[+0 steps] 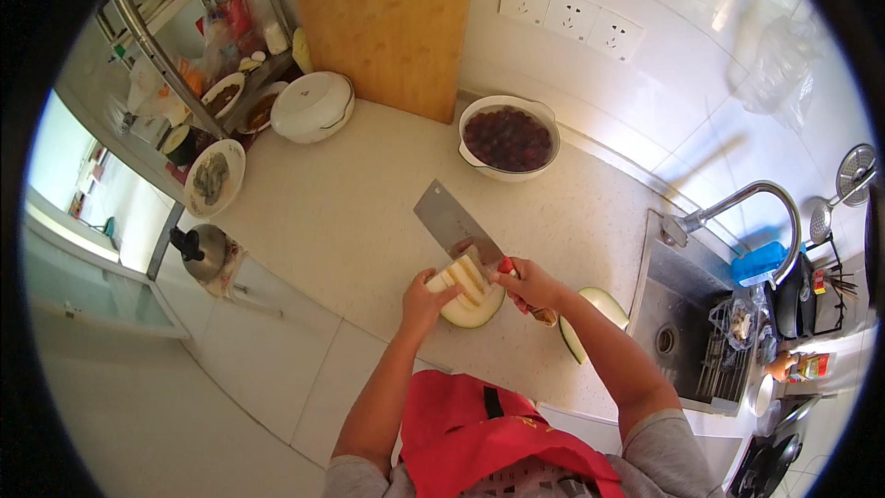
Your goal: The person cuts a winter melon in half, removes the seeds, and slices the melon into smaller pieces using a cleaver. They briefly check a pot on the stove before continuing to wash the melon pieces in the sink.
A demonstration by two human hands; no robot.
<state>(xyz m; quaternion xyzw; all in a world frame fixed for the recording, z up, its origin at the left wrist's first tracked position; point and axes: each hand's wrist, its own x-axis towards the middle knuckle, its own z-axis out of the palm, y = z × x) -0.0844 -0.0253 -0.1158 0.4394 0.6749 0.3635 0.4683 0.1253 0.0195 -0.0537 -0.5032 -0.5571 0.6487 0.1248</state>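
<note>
My right hand (531, 287) grips the handle of a cleaver (453, 219), its broad steel blade pointing up and left over the counter. Red shows at the front of the handle, and its butt sticks out below the fist. With its fingers on one side, my left hand (423, 304) steadies a pale piece of melon, likely winter melon (464, 282), with yellowish bands of pith on its face. Pale, green-rimmed flesh shows beneath it. The blade's near part lies just behind the piece; whether they touch is unclear. Another melon wedge (600, 306) rests partly behind my right forearm.
Behind the blade stands a white pot (508, 138) of dark red fruit in water. A sink (664, 290) with a faucet (767, 187) borders the counter (346, 200) at right. A lidded white dish (312, 107), a bowl of shrimp (214, 178) and a kettle (202, 251) stand left.
</note>
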